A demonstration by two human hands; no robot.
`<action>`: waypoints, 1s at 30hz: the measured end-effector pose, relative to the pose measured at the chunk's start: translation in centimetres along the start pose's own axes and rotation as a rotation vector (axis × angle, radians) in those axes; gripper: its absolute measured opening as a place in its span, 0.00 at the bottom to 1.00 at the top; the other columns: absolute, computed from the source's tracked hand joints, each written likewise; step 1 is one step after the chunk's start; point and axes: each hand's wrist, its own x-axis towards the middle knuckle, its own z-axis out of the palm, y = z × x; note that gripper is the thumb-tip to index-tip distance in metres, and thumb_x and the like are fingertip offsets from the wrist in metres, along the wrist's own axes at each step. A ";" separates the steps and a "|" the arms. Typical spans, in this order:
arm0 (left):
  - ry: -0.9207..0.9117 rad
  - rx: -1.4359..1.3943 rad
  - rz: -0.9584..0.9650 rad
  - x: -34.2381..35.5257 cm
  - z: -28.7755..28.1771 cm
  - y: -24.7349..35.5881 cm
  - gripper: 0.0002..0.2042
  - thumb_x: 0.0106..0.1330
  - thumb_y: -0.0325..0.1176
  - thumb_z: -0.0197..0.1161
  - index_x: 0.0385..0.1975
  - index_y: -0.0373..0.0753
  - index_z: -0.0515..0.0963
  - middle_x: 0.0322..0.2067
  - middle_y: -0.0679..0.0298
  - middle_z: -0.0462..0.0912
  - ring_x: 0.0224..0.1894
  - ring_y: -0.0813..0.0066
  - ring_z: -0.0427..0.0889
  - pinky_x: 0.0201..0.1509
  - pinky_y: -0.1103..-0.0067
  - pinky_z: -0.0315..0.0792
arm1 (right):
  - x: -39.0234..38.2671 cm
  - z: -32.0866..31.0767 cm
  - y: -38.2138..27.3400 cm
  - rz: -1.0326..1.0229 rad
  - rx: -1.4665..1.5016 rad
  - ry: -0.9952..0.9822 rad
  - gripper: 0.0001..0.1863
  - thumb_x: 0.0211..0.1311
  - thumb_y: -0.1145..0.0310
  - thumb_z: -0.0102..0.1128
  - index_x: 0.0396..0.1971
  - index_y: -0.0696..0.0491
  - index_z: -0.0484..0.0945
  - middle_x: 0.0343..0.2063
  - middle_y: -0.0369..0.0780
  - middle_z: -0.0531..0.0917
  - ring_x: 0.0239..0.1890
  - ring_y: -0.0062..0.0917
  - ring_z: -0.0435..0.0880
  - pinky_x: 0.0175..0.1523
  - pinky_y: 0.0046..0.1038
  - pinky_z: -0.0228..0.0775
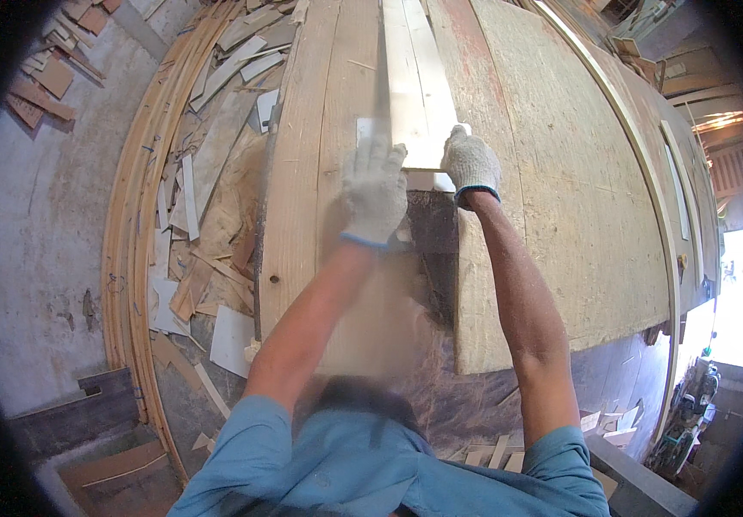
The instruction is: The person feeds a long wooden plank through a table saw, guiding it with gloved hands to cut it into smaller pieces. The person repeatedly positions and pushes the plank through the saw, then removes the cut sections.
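Note:
Two long pale boards point(415, 95) lie side by side and run away from me along the wooden worktop, their near ends together. My right hand point(472, 166), in a white knitted glove with a blue cuff, is closed around the right near corner of these boards. My left hand point(374, 191), gloved alike and slightly blurred, is at the left of the near ends with its fingers stretched forward. Whether its fingertips touch the boards I cannot tell. Below the board ends, a dark gap point(433, 250) opens in the worktop.
The worktop's broad plywood panel point(570, 198) extends to the right, with a long strip point(639, 138) along it. Scrap wood offcuts point(216, 181) are heaped at the left beside long bent-looking battens point(121, 224). More offcuts point(53, 77) lie at far left. Machinery point(690, 414) stands at lower right.

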 end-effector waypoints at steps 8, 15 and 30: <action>-0.011 -0.016 0.000 1.2 -1.8 0.8 0.20 0.61 0.28 0.63 0.55 0.40 0.83 0.57 0.49 0.84 0.63 0.46 0.80 0.67 0.55 0.72 | 0.0 -2.3 -0.8 0.002 -0.053 -0.043 0.17 0.74 0.64 0.47 0.47 0.57 0.82 0.39 0.56 0.88 0.43 0.52 0.90 0.48 0.52 0.82; 0.157 -0.172 0.042 1.1 -3.0 2.9 0.15 0.62 0.26 0.62 0.49 0.36 0.84 0.48 0.50 0.86 0.55 0.46 0.84 0.60 0.56 0.77 | 0.9 -5.9 -0.9 0.007 -0.104 -0.087 0.16 0.70 0.65 0.55 0.51 0.55 0.84 0.47 0.54 0.88 0.51 0.49 0.89 0.54 0.48 0.81; 0.258 -0.213 0.011 6.8 -7.5 4.9 0.12 0.64 0.29 0.64 0.46 0.35 0.81 0.43 0.49 0.85 0.47 0.48 0.85 0.54 0.57 0.78 | 4.2 -10.4 -1.1 0.363 0.827 -0.311 0.29 0.81 0.49 0.49 0.60 0.61 0.79 0.46 0.45 0.85 0.46 0.32 0.81 0.52 0.35 0.73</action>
